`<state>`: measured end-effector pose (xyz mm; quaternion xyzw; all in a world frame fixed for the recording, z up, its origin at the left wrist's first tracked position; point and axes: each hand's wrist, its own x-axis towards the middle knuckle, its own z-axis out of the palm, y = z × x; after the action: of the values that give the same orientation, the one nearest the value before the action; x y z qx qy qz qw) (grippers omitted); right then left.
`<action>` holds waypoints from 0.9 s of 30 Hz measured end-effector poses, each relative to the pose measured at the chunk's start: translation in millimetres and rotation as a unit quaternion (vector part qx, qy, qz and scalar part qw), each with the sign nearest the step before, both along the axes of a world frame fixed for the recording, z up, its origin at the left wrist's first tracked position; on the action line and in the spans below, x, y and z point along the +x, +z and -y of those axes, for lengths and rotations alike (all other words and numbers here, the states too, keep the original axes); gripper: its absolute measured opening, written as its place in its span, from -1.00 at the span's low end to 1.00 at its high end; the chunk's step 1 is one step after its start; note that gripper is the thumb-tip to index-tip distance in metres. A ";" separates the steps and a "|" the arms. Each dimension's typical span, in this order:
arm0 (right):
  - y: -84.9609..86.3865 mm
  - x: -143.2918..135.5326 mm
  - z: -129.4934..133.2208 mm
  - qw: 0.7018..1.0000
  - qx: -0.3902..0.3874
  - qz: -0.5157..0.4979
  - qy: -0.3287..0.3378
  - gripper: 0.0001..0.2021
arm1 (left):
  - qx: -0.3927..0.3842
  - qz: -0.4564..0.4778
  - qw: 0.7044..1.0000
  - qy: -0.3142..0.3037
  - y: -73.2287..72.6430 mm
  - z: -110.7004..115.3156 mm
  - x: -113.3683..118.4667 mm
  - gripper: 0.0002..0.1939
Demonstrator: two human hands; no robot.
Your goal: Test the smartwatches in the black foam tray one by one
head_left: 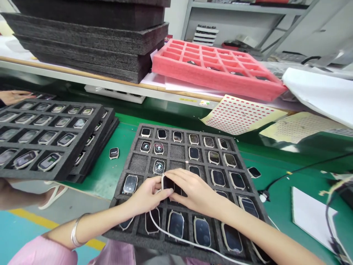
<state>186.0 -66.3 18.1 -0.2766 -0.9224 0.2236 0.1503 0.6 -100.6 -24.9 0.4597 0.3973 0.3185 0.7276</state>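
Observation:
A black foam tray (176, 151) with square compartments lies in front of me, most of them holding a smartwatch without a strap. Over its middle, my left hand (147, 195) and my right hand (193, 187) both grip one watch (167, 184) with a dark screen. The left fingers are closed at its left edge, the thumb across its lower part; the right fingers lie along its top and right side. A white cable (176, 237) runs from beneath my left hand across the tray. Just above, a watch (159, 166) shows a lit screen, as do two more behind it.
Stacked foam trays of watches (63, 147) stand at the left, with a loose watch (114, 153) beside them. Another loose watch (254, 172) lies right of my tray. A shelf above holds black foam (96, 40) and a pink foam tray (215, 77). Another person's hand (16, 96) is far left.

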 end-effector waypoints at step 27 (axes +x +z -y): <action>-13.8 -4.3 10.6 0.996 -0.047 -0.071 -0.024 -0.68 | -0.014 0.012 1.000 -0.007 16.9 2.8 -4.9 -0.68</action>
<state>181.7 -76.9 4.3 -0.2890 -0.8909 0.2822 0.2075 -4.4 -103.4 -8.0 0.4488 0.3895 0.3131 0.7408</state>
